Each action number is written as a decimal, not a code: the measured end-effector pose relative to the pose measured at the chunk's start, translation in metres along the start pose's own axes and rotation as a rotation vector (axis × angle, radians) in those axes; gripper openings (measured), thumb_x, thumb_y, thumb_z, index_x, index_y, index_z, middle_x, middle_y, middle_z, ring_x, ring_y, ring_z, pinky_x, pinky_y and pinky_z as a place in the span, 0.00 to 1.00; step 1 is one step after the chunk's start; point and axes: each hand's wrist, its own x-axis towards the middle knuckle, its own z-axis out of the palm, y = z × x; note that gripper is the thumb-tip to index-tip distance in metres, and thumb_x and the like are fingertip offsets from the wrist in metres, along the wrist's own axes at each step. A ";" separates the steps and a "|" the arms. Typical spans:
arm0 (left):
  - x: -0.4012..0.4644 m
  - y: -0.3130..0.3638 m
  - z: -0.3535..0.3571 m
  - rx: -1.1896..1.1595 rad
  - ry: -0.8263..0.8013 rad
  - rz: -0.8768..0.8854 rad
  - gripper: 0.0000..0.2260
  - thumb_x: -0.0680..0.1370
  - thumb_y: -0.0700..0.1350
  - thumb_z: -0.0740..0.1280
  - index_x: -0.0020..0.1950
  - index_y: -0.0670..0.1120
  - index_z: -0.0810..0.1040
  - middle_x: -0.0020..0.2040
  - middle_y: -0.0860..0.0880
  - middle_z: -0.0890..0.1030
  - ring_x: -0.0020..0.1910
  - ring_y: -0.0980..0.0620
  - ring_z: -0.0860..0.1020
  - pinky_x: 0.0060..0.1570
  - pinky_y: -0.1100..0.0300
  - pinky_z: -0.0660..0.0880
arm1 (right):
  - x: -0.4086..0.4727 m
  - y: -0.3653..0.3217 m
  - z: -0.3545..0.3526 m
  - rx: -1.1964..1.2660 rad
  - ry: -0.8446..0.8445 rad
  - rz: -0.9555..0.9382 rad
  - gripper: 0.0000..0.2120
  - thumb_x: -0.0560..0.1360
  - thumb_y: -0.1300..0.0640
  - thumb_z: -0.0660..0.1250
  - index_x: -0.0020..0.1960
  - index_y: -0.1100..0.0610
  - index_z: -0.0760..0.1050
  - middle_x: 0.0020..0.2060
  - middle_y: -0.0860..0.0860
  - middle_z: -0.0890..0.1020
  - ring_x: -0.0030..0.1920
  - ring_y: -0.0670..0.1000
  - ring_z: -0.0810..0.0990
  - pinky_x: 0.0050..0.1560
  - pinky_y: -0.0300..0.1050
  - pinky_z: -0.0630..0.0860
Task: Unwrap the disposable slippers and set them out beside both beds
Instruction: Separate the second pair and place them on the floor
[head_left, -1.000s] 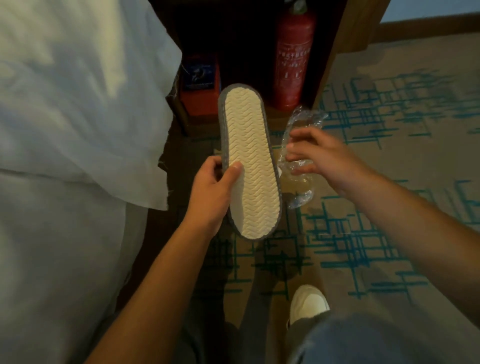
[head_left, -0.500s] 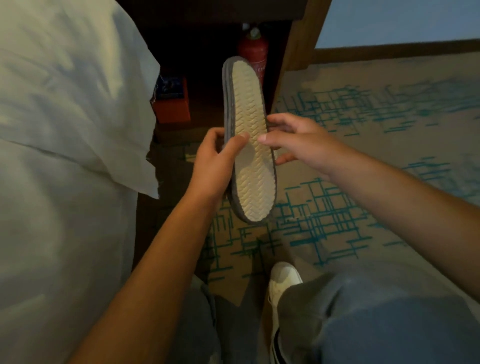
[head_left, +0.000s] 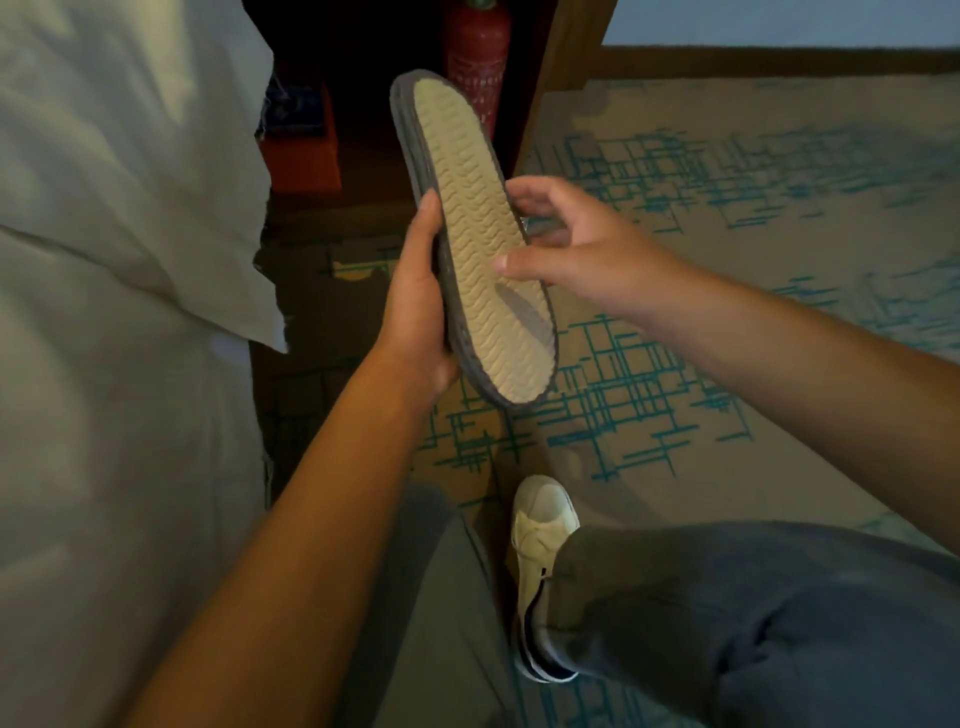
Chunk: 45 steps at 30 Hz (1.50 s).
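A pair of disposable slippers (head_left: 478, 249) with grey edges is held stacked together above the carpet, cream ribbed sole facing up and toe pointing away. My left hand (head_left: 415, 312) grips the stack along its left edge near the heel. My right hand (head_left: 576, 254) pinches the right edge, with the thumb on the sole and the fingers behind. A small shiny grey scrap (head_left: 535, 226) shows between those fingers; I cannot tell whether it is wrapper or slipper upper.
A bed with white linen (head_left: 104, 260) fills the left side. Beyond the slippers a dark wooden niche holds a red fire extinguisher (head_left: 475, 67) and an orange box (head_left: 301, 150). Beige carpet with teal lines (head_left: 727, 234) spreads to the right. My white shoe (head_left: 540, 525) stands below.
The clear plastic wrapper seen in my right hand a second ago is gone from view. My right hand has come onto the slippers' right edge, and the stack has tilted.
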 end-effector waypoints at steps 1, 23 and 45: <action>0.001 0.000 0.002 -0.003 -0.010 0.002 0.26 0.83 0.59 0.56 0.74 0.43 0.71 0.68 0.37 0.77 0.68 0.38 0.75 0.70 0.39 0.69 | -0.002 -0.001 -0.001 -0.014 -0.006 -0.016 0.32 0.72 0.55 0.75 0.73 0.49 0.68 0.67 0.43 0.73 0.56 0.38 0.78 0.67 0.43 0.72; 0.034 -0.040 0.042 0.198 0.266 0.025 0.19 0.83 0.55 0.61 0.61 0.42 0.80 0.58 0.40 0.84 0.53 0.44 0.84 0.45 0.53 0.83 | -0.006 0.055 -0.025 -0.175 -0.109 -0.036 0.43 0.66 0.35 0.72 0.77 0.41 0.61 0.73 0.43 0.70 0.71 0.45 0.70 0.70 0.47 0.69; -0.003 -0.004 0.012 0.709 0.935 0.425 0.21 0.80 0.56 0.63 0.67 0.45 0.76 0.57 0.44 0.84 0.56 0.47 0.83 0.63 0.44 0.77 | 0.069 0.050 0.020 0.126 -0.561 -0.517 0.32 0.70 0.53 0.68 0.74 0.44 0.65 0.61 0.40 0.75 0.58 0.37 0.75 0.57 0.38 0.75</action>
